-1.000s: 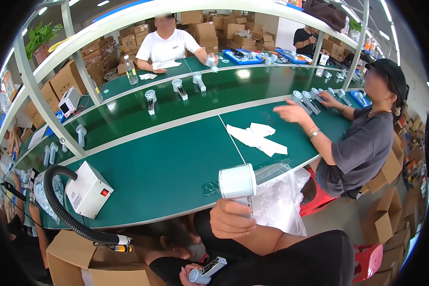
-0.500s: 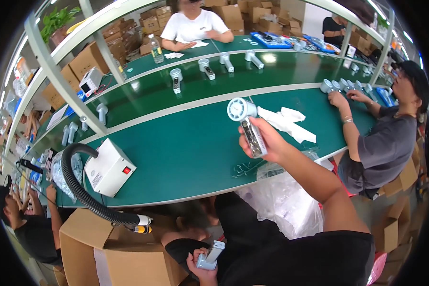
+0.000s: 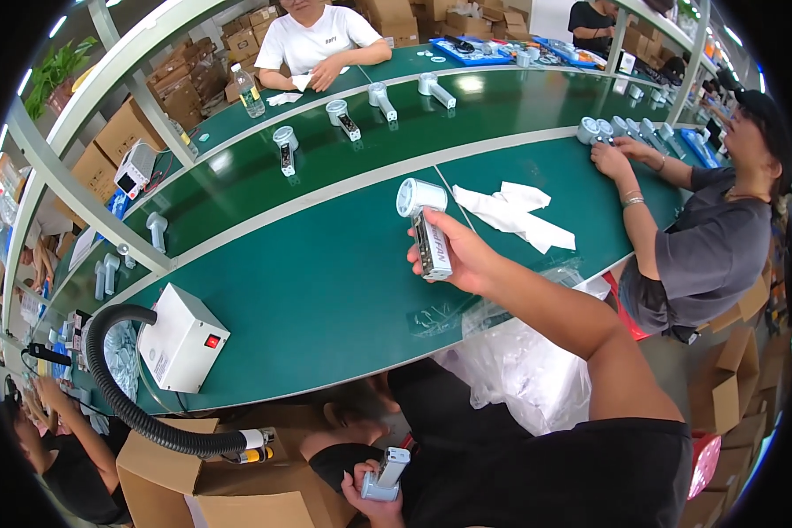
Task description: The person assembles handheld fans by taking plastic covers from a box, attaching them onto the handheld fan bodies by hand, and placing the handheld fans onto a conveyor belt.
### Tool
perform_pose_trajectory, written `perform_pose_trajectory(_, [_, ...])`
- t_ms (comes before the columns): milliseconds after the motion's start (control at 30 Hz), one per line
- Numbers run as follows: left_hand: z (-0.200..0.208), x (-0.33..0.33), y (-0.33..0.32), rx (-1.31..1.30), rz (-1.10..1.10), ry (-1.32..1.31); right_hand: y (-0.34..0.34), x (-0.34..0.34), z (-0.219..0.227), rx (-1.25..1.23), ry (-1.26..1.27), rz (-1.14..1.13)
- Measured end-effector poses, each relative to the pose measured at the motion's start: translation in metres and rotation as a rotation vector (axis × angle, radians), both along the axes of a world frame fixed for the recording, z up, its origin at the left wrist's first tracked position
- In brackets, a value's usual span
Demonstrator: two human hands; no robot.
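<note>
Snugly, the right hand [image 3: 463, 253] holds a pale fan [image 3: 425, 234], and the left hand [image 3: 371, 503] a second fan [image 3: 387, 473].

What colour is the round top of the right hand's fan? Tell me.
The round top is pale blue, best seen in the head view.

My green bench [image 3: 326, 264] runs L to R in front of me. On it: white box [image 3: 180, 343] w/ red switch near L, white cloths [image 3: 524, 216] on R, clear film [image 3: 436, 321] by near edge. Beyond the pale rail [image 3: 326, 194], green strip [image 3: 238, 189] w/ 4 pale-blue fans [image 3: 286, 145] approx. mid, more far L.
</note>
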State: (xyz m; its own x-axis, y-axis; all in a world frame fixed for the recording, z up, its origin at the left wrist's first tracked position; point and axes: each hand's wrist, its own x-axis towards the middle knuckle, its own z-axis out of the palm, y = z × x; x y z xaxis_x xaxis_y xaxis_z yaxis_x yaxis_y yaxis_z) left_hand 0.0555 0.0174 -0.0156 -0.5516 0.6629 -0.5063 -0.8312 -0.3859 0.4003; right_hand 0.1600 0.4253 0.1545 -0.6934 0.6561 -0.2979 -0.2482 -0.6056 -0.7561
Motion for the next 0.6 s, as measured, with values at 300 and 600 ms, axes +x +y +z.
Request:
perform_pose_trajectory(300, [-0.008,-0.002,0.016,0.012,-0.052,0.036,0.015,-0.022,0.011,0.238,-0.322,-0.051])
perform_pose_trajectory(600, [-0.014,-0.016,0.011,-0.022,-0.012,-0.066,0.046,-0.077,-0.003,0.613,-0.667,0.214])
